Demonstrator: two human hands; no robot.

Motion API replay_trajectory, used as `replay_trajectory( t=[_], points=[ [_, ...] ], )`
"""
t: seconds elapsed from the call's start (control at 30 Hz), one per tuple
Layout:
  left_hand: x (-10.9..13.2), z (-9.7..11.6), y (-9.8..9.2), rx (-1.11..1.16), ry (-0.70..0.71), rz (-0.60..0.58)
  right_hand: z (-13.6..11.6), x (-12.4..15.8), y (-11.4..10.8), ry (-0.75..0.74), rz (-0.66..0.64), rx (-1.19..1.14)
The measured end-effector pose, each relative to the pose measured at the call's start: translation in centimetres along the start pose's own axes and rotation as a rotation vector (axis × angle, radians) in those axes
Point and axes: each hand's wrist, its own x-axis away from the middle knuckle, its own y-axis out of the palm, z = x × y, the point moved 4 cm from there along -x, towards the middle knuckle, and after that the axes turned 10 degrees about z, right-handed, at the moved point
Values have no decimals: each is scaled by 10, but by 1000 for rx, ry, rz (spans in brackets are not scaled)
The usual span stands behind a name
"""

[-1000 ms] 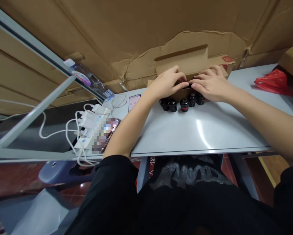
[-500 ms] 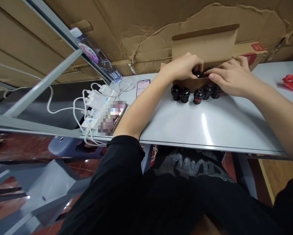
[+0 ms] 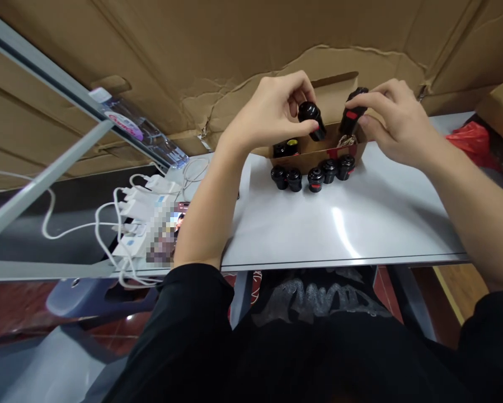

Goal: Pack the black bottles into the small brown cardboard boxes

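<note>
My left hand point(image 3: 278, 109) is closed on a small black lidded container point(image 3: 311, 118), tilted above an open cardboard box point(image 3: 305, 162). A second black container with a red label point(image 3: 352, 111) is pinched in the fingers of my right hand point(image 3: 396, 115), over the box's right end. Inside the box, more black containers point(image 3: 280, 150) show at the left, one with a yellow-green end point(image 3: 292, 144). A tan crinkled bundle point(image 3: 347, 140) lies at the right inside it. Several black containers point(image 3: 315, 179) stand upright in a row before the box.
White chargers and cables point(image 3: 140, 201) crowd the table's left end, beside a partly blurred phone point(image 3: 179, 218). A water bottle point(image 3: 142, 131) leans behind a metal frame bar point(image 3: 41, 184). At right lies a red plastic bag point(image 3: 469, 140).
Both hands have risen out of the box, each bringing up a black container. The camera view has shifted, and the box's inside is more visible.
</note>
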Motion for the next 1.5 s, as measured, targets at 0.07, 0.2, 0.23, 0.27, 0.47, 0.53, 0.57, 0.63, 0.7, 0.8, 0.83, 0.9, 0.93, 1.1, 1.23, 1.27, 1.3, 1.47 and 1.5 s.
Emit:
replay_trajectory(
  t=[0.07, 0.2, 0.23, 0.27, 0.47, 0.53, 0.57, 0.63, 0.7, 0.8, 0.83, 0.9, 0.93, 1.1, 1.23, 1.27, 1.3, 1.47, 1.5],
  points=[
    [8, 20, -1, 25, 62, -69, 1, 0, -9, -32, -24, -9],
    [27, 48, 32, 19, 222, -311, 4, 1, -17, -59, -101, -51],
    [30, 51, 44, -12, 264, -344, 5, 1, -17, -74, -145, -84],
    [33, 53, 55, -48, 301, -364, 5, 2, -18, -94, -191, -114],
    [39, 48, 94, -161, 395, -400, 2, 4, -29, -128, -301, -161],
    [40, 46, 95, -178, 383, -401, 0, 5, -34, -123, -349, -191],
    [40, 45, 94, -183, 378, -403, -1, 6, -36, -127, -374, -211],
    [38, 43, 87, -177, 369, -414, -1, 6, -42, -137, -399, -250],
    [32, 38, 73, -154, 343, -400, 1, 7, -46, -139, -412, -273],
    [17, 15, 39, -160, 235, -265, 4, 11, -47, -137, -486, -285],
    [12, 4, 28, -177, 192, -221, 3, 13, -46, -144, -518, -290],
    [5, -22, 15, -213, 116, -200, 1, 17, -43, -170, -567, -312],
    [2, -36, 14, -231, 83, -225, 0, 20, -41, -184, -584, -325],
    [-5, -90, 39, -255, -18, -290, 2, 39, -21, -217, -680, -355],
    [-8, -94, 60, -294, -34, -250, -4, 44, -14, -178, -733, -317],
    [-8, -92, 63, -333, -41, -248, -7, 43, -16, -130, -771, -287],
    [-8, -89, 65, -379, -45, -247, -11, 42, -17, -71, -857, -252],
    [-6, -76, 65, -458, -42, -278, -30, 33, -32, 99, -968, -146],
    [-6, -74, 62, -442, -30, -276, -31, 33, -32, 106, -979, -142]
  ],
)
